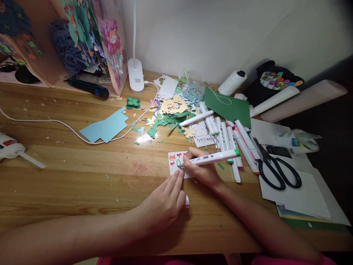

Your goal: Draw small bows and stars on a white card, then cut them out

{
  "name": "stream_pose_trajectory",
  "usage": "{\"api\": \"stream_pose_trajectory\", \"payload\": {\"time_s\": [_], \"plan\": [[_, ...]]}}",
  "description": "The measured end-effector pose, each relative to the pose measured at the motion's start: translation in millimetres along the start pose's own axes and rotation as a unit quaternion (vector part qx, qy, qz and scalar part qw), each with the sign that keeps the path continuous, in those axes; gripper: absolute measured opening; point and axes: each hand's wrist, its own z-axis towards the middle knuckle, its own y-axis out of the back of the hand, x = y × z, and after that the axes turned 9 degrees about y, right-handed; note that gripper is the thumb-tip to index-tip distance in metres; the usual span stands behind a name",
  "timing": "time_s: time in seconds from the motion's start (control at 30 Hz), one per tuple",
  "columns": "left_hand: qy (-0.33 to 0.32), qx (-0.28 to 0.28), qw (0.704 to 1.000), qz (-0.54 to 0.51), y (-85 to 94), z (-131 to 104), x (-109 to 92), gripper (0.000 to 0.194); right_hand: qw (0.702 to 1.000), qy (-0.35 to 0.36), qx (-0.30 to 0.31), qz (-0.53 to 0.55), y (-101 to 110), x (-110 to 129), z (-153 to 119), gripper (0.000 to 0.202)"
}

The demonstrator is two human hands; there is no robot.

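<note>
My right hand (202, 167) grips a white marker (206, 159) with a green end, its tip down on a small white paper (172, 170). The paper bears an orange animal face, red bows and a green outline under the tip. Part of the paper is hidden by my hands. My left hand (167, 198) presses the paper's lower edge with outstretched fingertips, while its other fingers are curled. A white marker cap (187, 200) pokes out from beneath those curled fingers and seems held there.
Several markers (223, 138) lie behind my right hand, beside paper scraps (171, 110). Black-handled scissors (275, 169) rest on white sheets (298, 191) at right. A lamp base (135, 75), light blue paper (106, 127), utility knife (88, 87) and glue gun (13, 149) are further left.
</note>
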Motion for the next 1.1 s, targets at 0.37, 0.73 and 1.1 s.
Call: {"api": "stream_pose_trajectory", "payload": {"time_s": [0.37,0.73,1.1], "plan": [[0.000,-0.001,1.000,-0.002,1.8,0.2,-0.1,0.020,1.000,0.002,0.001,0.001,-0.3,0.4,-0.6,0.029],[-0.003,-0.001,1.000,-0.007,2.1,0.9,0.5,0.023,1.000,0.013,-0.019,-0.012,-0.6,-2.3,-1.3,0.028],[0.002,-0.003,1.000,-0.012,0.4,-1.0,0.3,0.021,0.999,0.023,-0.028,-0.017,0.2,-4.4,-1.9,0.030]]}}
